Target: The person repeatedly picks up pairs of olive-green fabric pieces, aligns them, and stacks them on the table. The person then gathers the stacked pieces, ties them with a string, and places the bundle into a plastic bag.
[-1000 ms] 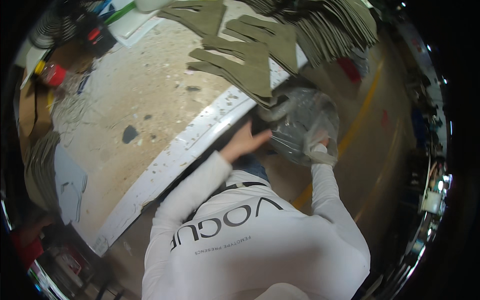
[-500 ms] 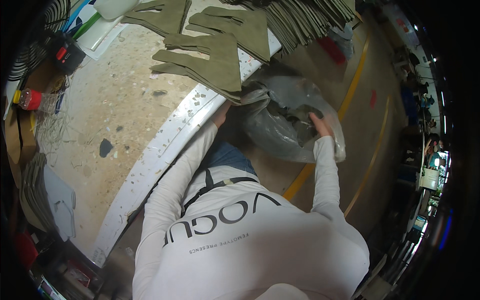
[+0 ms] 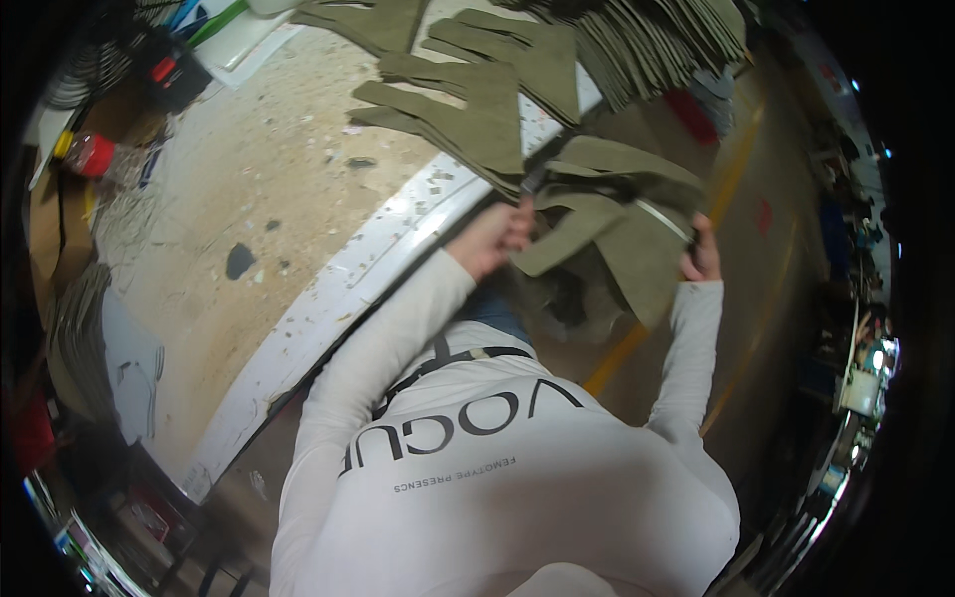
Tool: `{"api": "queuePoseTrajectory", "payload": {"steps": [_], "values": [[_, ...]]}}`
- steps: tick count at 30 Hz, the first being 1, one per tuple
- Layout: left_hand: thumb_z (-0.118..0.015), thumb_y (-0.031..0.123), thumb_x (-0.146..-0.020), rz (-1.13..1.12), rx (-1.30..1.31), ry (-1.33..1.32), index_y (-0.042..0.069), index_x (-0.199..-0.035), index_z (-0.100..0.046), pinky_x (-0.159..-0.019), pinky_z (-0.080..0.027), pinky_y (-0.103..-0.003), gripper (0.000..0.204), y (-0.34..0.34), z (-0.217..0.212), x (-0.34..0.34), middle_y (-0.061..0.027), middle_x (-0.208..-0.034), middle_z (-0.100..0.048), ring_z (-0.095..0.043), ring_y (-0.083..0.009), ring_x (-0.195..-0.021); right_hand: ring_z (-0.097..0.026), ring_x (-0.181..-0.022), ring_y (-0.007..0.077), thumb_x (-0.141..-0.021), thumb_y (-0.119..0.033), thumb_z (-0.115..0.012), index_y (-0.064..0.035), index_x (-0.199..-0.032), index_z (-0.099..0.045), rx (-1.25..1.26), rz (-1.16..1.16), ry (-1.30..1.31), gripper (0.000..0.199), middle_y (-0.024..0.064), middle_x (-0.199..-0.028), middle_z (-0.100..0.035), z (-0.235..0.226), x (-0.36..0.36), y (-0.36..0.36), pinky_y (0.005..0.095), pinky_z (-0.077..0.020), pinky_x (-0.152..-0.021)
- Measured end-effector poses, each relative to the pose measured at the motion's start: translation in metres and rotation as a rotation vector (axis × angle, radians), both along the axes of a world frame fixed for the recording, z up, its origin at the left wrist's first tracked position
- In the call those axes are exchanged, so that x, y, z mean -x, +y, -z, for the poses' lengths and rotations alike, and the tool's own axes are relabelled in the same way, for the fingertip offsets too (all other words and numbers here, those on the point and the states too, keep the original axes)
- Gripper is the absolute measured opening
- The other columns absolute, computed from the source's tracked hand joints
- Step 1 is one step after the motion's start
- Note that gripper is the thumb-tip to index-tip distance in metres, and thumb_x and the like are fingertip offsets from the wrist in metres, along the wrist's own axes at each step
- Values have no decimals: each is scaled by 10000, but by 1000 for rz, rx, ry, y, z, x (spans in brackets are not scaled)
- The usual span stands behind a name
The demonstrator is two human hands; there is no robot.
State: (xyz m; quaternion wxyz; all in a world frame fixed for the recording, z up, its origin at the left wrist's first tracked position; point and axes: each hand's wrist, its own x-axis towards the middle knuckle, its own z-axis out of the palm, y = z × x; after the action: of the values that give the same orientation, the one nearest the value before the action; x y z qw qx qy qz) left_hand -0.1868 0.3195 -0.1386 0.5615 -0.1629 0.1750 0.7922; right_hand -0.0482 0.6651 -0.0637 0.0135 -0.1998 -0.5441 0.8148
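A bundle of olive cut cloth or leather pieces (image 3: 642, 264), crossed by a thin white band, hangs over the floor beyond the table's edge. My right hand (image 3: 702, 251) is closed on the bundle's right edge, with the thumb on top. At the bundle's left side my left hand (image 3: 495, 239) is curled shut. A small dark object (image 3: 534, 180) shows at its fingertips, too blurred to name. Similar olive stacks with finger-like strips (image 3: 468, 109) lie on the table just beyond my left hand.
The speckled worktable (image 3: 288, 219) has a white front edge and scattered scraps. A bottle with a red label (image 3: 95, 154) and a black box-like thing (image 3: 164, 75) stand at the left. A thick row of olive pieces (image 3: 657, 45) lies at the far end. Yellow lines mark the floor.
The olive bundle has come up into view where a translucent plastic bag was open. My left hand has risen from beside the table edge, and my right hand has moved right.
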Motion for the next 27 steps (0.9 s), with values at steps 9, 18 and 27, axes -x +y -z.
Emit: {"api": "queuePoseTrajectory", "payload": {"steps": [9,18,27], "values": [[-525,146,-936,-156,-176,67,32,-986,-589,-571,-405,-262,140,-26,-100,10,55,-639,-455,-386,-50,-492,-630,-997,271,-864,-295,-702,1,-1286,-545,-126,273,202,539,154,-1138,-627,-4,73,-6,389,-501,-881],[-525,95,-902,-71,-313,78,42,-901,-534,-414,-274,-207,54,-13,-47,17,58,-591,-380,-241,-23,-403,-679,-804,251,-781,-166,-782,-20,-1235,-592,-1012,-419,901,513,161,-969,-666,-186,158,-307,338,-525,-717],[-674,247,-818,-347,-266,-56,-36,-993,-579,-558,-427,-254,346,13,-19,18,-71,-740,-529,-448,-131,-556,-618,-559,270,-760,-104,-768,-18,-705,-664,-1125,-675,888,145,130,-632,-631,-135,92,-321,352,-446,-522]]}}
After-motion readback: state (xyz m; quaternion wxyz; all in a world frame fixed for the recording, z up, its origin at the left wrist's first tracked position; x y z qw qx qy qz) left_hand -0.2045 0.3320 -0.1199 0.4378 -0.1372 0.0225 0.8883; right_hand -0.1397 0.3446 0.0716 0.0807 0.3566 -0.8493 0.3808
